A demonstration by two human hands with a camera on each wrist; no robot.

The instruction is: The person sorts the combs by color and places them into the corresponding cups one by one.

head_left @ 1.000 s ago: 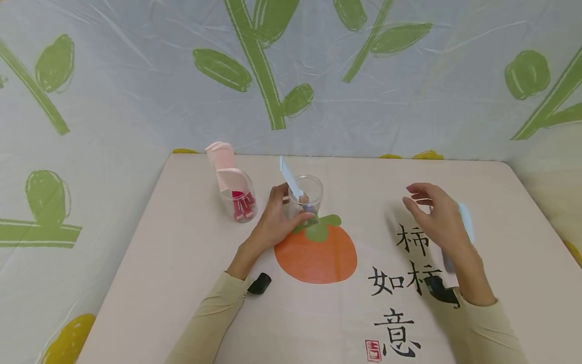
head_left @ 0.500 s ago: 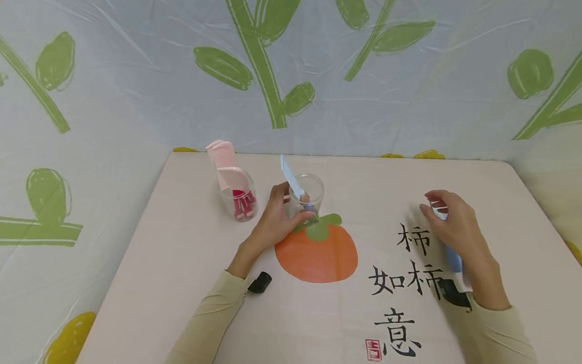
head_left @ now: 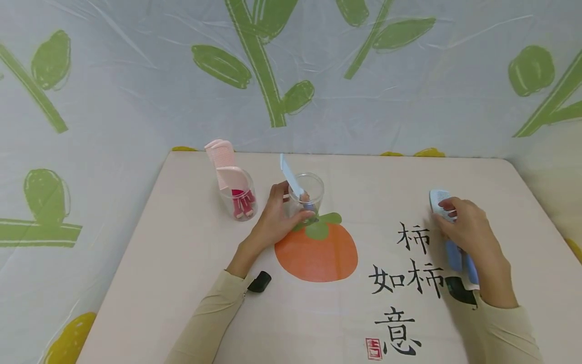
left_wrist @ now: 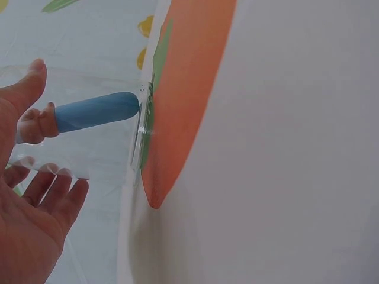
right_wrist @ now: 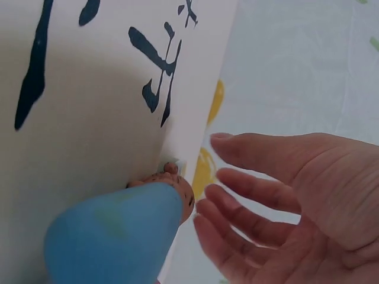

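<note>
My left hand (head_left: 273, 215) grips a clear plastic cup (head_left: 316, 184) from its left side, thumb across the front and fingers behind. Inside leans a light blue comb (head_left: 290, 177), its teeth up; its blue handle (left_wrist: 98, 111) with a small brown figure points to the cup's bottom. On the right, my right hand (head_left: 473, 230) hovers over a light blue comb (head_left: 437, 196) lying on the table, thumb and fingers apart and loosely curved. Two blue handles show below this hand, the nearer one a rounded blue handle (right_wrist: 118, 231) in the right wrist view.
Left of the held cup stands another clear cup (head_left: 226, 205) with pink combs (head_left: 234, 178) whose dark pink handles sit inside. The pale tablecloth (head_left: 182, 303) carries an orange persimmon print (head_left: 316, 258) and black characters. A leaf-patterned curtain (head_left: 159, 76) hangs behind.
My right hand has moved right and slightly toward me, over the blue combs, and the head of one now shows beyond its fingertips. The left hand and its cup have stayed in place.
</note>
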